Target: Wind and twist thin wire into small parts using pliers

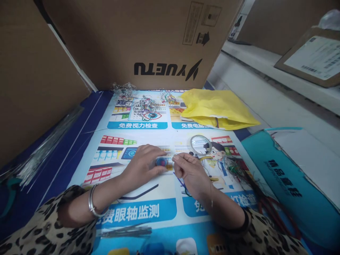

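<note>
facing open rm: hands (191,173) well off cardbd wall (127,42)

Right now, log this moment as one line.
left hand: around small round blue object, contact unclear | right hand: pinch grip, contents unclear | flat yellow bag: beyond right hand

Dim lt, soft shdws, stretched edges

Leopard-print sleeves (53,235) are worn, with black spots scattered across pale beige cloth. The right sleeve (262,228) is edged by a dark cuff (247,220). The left wrist (106,193) is ringed by a shiny silver bangle (91,202), the right wrist (216,198) by a thin, pale bracelet (211,202).
</note>
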Available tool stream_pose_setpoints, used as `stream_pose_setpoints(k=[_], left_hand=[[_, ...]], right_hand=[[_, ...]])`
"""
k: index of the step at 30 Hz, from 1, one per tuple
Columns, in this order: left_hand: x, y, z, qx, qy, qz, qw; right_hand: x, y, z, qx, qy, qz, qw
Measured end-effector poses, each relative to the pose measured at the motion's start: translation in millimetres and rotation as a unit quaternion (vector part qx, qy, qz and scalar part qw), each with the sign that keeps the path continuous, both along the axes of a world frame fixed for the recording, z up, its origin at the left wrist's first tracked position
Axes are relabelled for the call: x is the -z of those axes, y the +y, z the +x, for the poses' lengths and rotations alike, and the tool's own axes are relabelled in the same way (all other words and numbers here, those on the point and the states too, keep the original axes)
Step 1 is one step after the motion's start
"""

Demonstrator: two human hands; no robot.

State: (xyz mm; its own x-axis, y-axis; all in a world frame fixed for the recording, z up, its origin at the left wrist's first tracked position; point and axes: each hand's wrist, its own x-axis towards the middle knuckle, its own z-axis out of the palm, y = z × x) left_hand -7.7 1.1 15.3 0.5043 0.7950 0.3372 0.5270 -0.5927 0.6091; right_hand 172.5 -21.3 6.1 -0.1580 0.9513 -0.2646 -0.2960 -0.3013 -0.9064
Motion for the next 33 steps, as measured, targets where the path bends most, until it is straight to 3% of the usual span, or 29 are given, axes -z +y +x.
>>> stream_pose_setpoints(k=[8, 11, 20, 26, 30, 33], left_hand=[[-0.1, -5, 6, 0.082, -0.109, 0.111, 0.984], [0.6, -4, 5, 0.092, -0.116, 0.115, 0.982], [-6.0, -7, 3, 0.054, -0.167, -0.032, 0.984], [-2.1, -10, 3, 0.042, -0.252, -0.189, 0.948], [0.6, -10, 4, 0.049, -0.307, -0.242, 0.919], [-0.1, -9, 6, 0.029, -0.335, -0.266, 0.903]], right_hand=[[-2.7, -7, -9, -0.025, 0.043, -0.043, 0.998], [-4.1, -10, -11, -0.043, 0.048, -0.036, 0.997], [-4.3, -5, -6, -0.098, 0.044, 0.012, 0.994], [-6.4, 1, 6, -0.098, -0.063, 0.093, 0.989], [-10.2, 0, 7, -0.099, -0.189, 0.145, 0.966], [-9.2, -4, 5, -0.099, -0.295, 0.232, 0.922]])
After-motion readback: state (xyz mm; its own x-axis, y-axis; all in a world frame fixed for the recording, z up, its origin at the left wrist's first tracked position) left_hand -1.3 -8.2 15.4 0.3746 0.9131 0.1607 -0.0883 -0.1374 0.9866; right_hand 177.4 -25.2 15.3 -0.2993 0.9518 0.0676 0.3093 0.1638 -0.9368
